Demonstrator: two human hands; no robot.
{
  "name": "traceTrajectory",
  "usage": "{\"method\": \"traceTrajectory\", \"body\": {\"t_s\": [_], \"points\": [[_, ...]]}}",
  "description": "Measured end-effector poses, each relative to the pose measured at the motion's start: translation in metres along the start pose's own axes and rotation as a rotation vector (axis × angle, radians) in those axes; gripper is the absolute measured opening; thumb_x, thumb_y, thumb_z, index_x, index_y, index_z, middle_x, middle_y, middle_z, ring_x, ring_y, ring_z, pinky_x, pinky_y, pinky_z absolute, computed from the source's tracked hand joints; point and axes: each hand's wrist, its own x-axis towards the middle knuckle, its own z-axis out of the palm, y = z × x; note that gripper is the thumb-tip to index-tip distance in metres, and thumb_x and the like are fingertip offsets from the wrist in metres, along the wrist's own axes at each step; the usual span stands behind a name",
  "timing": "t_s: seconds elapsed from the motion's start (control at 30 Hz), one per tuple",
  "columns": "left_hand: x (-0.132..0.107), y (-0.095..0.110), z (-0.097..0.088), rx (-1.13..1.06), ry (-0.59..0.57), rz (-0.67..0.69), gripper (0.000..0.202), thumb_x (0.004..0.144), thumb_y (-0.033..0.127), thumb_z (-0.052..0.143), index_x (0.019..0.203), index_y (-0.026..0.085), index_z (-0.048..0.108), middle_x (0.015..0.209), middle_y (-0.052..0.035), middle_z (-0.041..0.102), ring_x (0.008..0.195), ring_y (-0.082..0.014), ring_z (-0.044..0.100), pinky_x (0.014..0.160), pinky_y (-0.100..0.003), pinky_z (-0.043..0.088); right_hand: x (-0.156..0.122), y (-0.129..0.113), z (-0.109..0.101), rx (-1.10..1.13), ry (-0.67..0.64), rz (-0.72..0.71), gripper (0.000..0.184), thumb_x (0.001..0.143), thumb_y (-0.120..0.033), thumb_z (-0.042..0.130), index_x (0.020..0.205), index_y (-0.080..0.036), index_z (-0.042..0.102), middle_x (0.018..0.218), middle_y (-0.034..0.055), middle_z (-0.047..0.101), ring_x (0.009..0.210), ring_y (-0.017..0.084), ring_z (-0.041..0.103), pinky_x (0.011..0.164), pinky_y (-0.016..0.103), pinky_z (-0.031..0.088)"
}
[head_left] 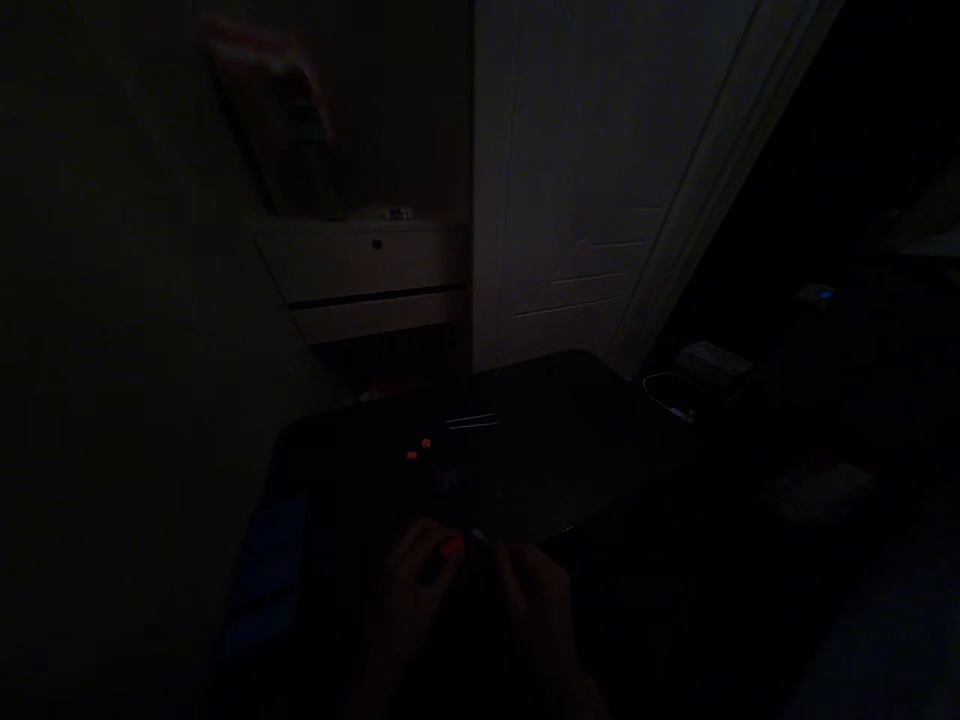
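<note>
One red piece sits pinched in our L hand, long axis approx. crosswise; a pale bit is just R of it, betw. hands, nearer our R hand; too dark, can't tell if that grips it.

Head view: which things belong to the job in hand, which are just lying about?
Likely the job:
small red-orange piece, in the left hand
small pale-green piece, by the right hand; grip unclear
perhaps two small orange pieces, two thin pale rods on the dark table

Likely just lying about:
flat blue item at left
thin white cable
pale box-like object
</note>
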Motion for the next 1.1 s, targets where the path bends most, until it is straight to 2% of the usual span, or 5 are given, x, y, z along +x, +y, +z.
{"method": "traceTrajectory", "body": {"t_s": [0.3,0.47,0.63,0.9,1.1], "points": [[0.003,0.009,-0.009,-0.04,-0.057,0.069,0.009,0.089,0.031,0.073,0.094,0.028,0.08,0.098,-0.0048,0.08,0.096,-0.0257,0.075,0.088,-0.041,0.061,-0.003,-0.007,0.003,0.035,-0.034,0.001,0.034,0.107,-0.032,0.053,0.082,-0.021,0.074,0.075,0.004,0.078,0.063,0.018,0.074,0.063,0.025,0.057],[0.002,0.009,-0.01,-0.047,-0.033,0.023,0.025,0.083,0.028,0.076,0.108,0.028,0.079,0.102,-0.0045,0.08,0.09,-0.0251,0.074,0.085,-0.041,0.062,-0.008,-0.01,0.004,0.061,-0.1,0.043,0.035,0.108,-0.033,0.051,0.087,-0.02,0.076,0.079,0.0055,0.08,0.067,0.019,0.077,0.065,0.024,0.058],[0.002,0.008,-0.007,-0.014,-0.047,0.041,0.012,0.082,0.025,0.074,0.092,0.027,0.08,0.093,-0.0049,0.077,0.092,-0.0258,0.072,0.083,-0.039,0.06,-0.012,-0.009,0.009,0.02,-0.12,0.019,0.043,0.109,-0.038,0.048,0.08,-0.02,0.074,0.072,0.0052,0.078,0.061,0.018,0.075,0.061,0.023,0.056],[0.002,0.01,-0.004,0.037,-0.055,0.035,0.007,0.08,0.022,0.072,0.085,0.025,0.076,0.089,-0.0043,0.076,0.088,-0.0257,0.071,0.082,-0.039,0.057,-0.014,0.003,0.011,-0.169,-0.103,-0.214,0.048,0.113,-0.032,0.037,0.084,-0.019,0.073,0.07,0.0057,0.077,0.054,0.016,0.073,0.053,0.022,0.051],[0.004,0.011,-0.004,0.05,-0.044,0.045,0.002,0.082,0.023,0.073,0.083,0.025,0.074,0.086,-0.0033,0.075,0.086,-0.0254,0.07,0.08,-0.039,0.055,-0.012,0.004,0.011,-0.231,-0.08,-0.261,0.053,0.115,-0.032,0.028,0.086,-0.018,0.07,0.068,0.0052,0.076,0.053,0.015,0.073,0.052,0.022,0.05]]}}
